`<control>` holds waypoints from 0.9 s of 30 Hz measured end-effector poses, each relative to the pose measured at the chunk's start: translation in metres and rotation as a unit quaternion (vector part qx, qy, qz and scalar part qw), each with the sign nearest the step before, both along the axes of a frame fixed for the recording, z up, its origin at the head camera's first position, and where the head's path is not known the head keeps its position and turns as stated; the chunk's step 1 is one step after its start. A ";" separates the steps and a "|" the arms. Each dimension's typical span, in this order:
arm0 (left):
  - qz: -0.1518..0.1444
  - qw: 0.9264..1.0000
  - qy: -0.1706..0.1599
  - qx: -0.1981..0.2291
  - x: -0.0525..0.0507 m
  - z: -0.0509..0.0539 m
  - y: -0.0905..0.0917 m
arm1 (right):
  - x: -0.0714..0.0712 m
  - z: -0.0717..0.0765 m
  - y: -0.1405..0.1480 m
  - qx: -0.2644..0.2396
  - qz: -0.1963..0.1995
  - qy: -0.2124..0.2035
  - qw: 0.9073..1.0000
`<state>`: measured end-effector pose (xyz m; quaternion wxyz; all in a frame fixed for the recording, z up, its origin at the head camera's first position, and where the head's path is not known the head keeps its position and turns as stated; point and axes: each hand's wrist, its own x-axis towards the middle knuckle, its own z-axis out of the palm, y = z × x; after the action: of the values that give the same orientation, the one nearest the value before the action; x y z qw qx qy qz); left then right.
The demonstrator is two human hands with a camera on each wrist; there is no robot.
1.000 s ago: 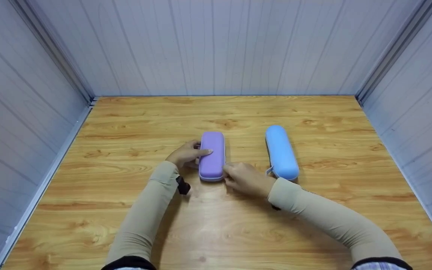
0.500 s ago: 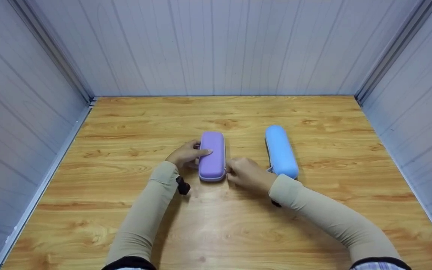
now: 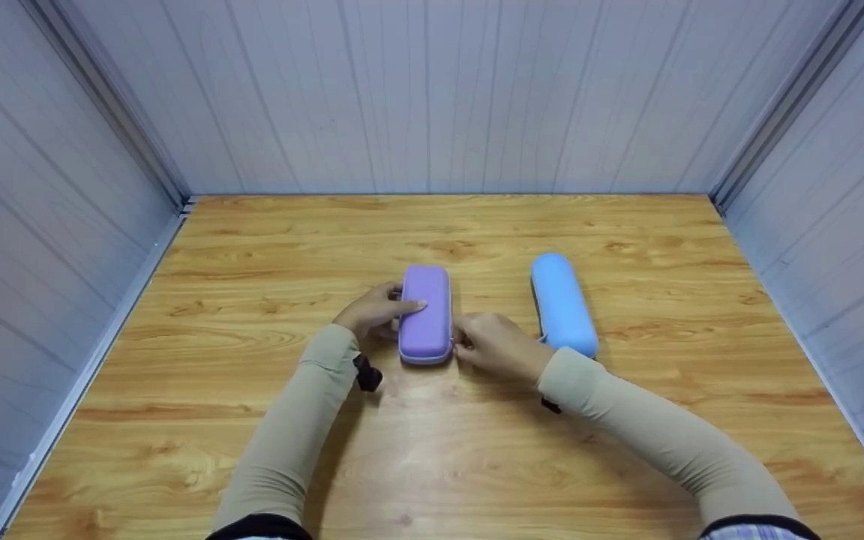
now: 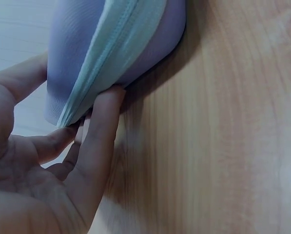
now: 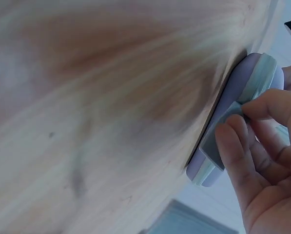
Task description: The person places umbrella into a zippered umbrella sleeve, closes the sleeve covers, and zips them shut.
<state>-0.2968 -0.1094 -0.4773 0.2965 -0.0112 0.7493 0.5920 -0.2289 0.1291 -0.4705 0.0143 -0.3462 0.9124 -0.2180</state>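
Observation:
A purple zip case [image 3: 425, 319] lies lengthwise on the wooden table. My left hand [image 3: 374, 310] holds it from the left, the thumb on its lid and the fingers along its side. In the left wrist view those fingers [image 4: 104, 117] press against the case's pale zip band [image 4: 111, 53]. At the near right corner of the case, my right hand [image 3: 499, 345] pinches the grey zipper pull [image 5: 219, 139], best seen in the right wrist view. From the head view the pull is mostly hidden by the fingers. The lid looks closed.
To the right lies a blue zip case [image 3: 563, 304], just beyond the right wrist, with its pull at the near left end. Pale panel walls [image 3: 432, 97] enclose the table [image 3: 289, 240] at the back and both sides.
My right hand has shifted slightly away from me along the case's right side, from near its front corner. The left hand and both cases stay put.

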 end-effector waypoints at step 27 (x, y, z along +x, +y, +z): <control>0.005 1.000 0.008 0.004 0.000 -0.002 0.000 | 0.011 -0.001 0.002 0.069 -0.009 0.000 0.998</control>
<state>-0.2966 -0.1095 -0.4794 0.2877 -0.0092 0.7494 0.5963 -0.2175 0.1308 -0.4712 0.0365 -0.3363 0.9283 -0.1544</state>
